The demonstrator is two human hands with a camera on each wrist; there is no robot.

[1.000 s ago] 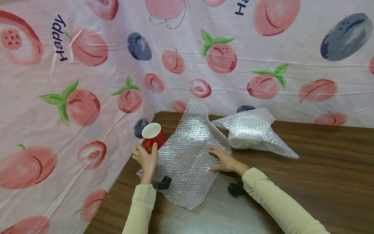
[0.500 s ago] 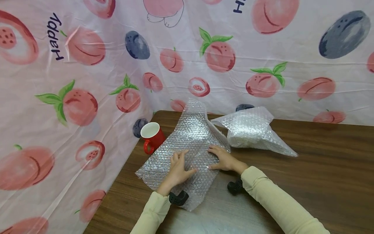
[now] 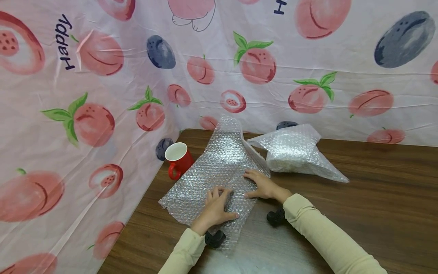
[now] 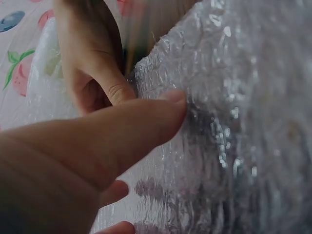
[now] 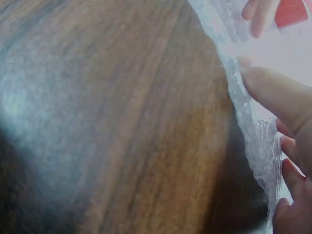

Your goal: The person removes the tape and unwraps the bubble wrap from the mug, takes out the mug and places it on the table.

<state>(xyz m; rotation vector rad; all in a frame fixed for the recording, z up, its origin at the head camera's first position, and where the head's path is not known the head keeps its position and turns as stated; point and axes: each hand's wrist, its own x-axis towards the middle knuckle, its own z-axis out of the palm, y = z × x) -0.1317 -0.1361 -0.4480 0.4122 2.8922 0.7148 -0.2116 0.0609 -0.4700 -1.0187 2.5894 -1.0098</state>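
Observation:
A sheet of clear bubble wrap (image 3: pixel 219 160) lies spread on the table, one corner raised against the back curtain. My left hand (image 3: pixel 215 210) rests on its near part, fingers bent a little and thumb stretched out. On the right edge of the wrap sits my right hand (image 3: pixel 263 186), thumb and fingers spread; the right wrist view has the thumb (image 5: pixel 278 92) over the wrap's edge (image 5: pixel 243 122). Beyond the left hand, a red mug (image 3: pixel 181 161) with a white inside stands upright against the wrap's left side, handle towards me. Neither hand grips anything.
A bubble-wrapped bundle (image 3: pixel 294 150) with pointed ends lies at the back right, beside the sheet. The brown wooden table (image 3: pixel 383 198) reaches far to the right. A fruit-print curtain (image 3: pixel 130 152) hangs along the left and back edges.
My left hand has let go of the mug's handle and come right and nearer onto the bubble wrap. The mug stays where it was left. My right hand has hardly moved.

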